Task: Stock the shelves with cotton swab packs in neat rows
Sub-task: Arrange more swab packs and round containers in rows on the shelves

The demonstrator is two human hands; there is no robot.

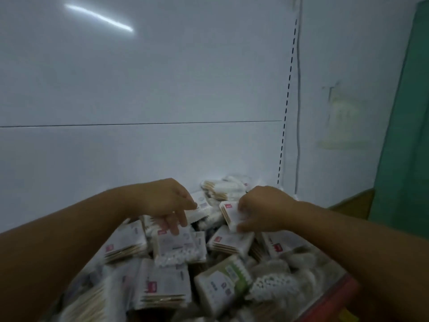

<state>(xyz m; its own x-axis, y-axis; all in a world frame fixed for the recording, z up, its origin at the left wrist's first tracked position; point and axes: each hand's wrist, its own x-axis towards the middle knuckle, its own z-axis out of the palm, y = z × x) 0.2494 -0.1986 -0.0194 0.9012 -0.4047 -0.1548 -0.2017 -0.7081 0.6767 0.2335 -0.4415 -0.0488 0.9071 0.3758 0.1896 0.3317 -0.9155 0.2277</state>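
Several cotton swab packs point(162, 284) lie jumbled in a heap on the shelf, white wrappers with small red labels and wooden sticks showing. My left hand point(162, 203) reaches over the heap, its fingers curled down onto a pack point(176, 242) that stands tilted below it. My right hand point(260, 210) pinches another white pack point(228, 213) between thumb and fingers, lifted slightly above the pile. More packs point(222, 187) lie at the back against the panel.
The white back panel point(139, 89) rises behind the heap. A slotted upright point(286, 101) runs along the right of the panel. A green surface point(404, 135) stands at the far right, and a red edge point(334, 300) shows at the lower right.
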